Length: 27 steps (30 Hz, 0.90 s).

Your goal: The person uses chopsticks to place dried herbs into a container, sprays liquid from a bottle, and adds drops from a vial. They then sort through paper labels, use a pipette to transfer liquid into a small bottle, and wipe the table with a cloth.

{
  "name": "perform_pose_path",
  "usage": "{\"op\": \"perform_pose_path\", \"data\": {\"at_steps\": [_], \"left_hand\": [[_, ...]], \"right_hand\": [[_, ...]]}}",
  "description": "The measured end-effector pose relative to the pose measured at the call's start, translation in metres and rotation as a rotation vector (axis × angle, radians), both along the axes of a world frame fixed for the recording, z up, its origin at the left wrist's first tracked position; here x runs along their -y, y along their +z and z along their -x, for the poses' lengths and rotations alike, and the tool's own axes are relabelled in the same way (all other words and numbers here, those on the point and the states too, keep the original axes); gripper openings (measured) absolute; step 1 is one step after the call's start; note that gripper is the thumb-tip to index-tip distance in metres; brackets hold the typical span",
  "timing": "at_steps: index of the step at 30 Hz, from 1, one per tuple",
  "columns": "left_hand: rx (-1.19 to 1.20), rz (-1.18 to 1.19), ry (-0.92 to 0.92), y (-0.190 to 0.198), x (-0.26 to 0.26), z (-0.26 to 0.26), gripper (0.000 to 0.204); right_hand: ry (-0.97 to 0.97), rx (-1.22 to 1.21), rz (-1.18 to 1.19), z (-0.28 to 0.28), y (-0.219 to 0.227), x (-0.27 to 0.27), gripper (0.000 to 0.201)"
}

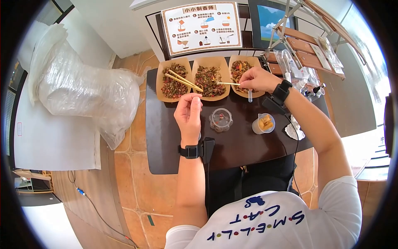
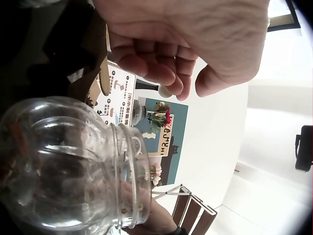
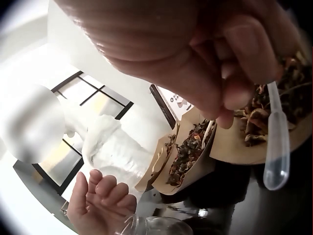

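Note:
My left hand (image 1: 190, 116) is raised left of the clear ribbed jar (image 1: 221, 119), its fingers loosely curled and holding nothing. Its fingertips are just below the thick ends of the wooden chopsticks (image 1: 182, 79), which lie across the left and middle paper trays. Over the right paper tray (image 1: 262, 93), my right hand (image 1: 259, 79) pinches a thin pale stick (image 1: 229, 83) that points left into the middle tray (image 1: 211, 98). A clear plastic pipette (image 3: 277, 152) hangs bulb-down over the right tray's rim, its upper end hidden behind the fingers. Dried petals and leaves (image 3: 188, 152) fill the trays.
Nearer me on the dark table (image 1: 174, 153) stands a plastic cup (image 1: 258, 128) with yellowish pieces. Crumpled tissue (image 1: 294, 130) and small bottles (image 1: 315, 92) are at the right. An instruction board (image 1: 201, 31) stands behind the trays. Plastic-wrapped bulk (image 1: 83, 83) is at left.

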<state>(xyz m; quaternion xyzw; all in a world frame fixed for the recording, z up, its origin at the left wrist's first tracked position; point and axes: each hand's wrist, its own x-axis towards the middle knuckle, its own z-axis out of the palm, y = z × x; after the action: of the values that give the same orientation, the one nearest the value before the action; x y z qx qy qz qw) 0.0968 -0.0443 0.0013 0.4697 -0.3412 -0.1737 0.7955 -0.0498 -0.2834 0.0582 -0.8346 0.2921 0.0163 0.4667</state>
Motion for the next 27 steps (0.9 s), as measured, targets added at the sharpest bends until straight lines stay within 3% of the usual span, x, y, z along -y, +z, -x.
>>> {"op": "perform_pose_path", "data": {"at_steps": [5, 27], "left_hand": [[-0.008, 0.006, -0.007, -0.001, 0.0, 0.0, 0.012], [0.011, -0.003, 0.002, -0.001, 0.0, -0.001, 0.013]], "right_hand": [[-0.03, 0.014, -0.165, 0.001, -0.001, -0.001, 0.015], [-0.055, 0.054, -0.339, 0.006, 0.001, -0.004, 0.014]]}}
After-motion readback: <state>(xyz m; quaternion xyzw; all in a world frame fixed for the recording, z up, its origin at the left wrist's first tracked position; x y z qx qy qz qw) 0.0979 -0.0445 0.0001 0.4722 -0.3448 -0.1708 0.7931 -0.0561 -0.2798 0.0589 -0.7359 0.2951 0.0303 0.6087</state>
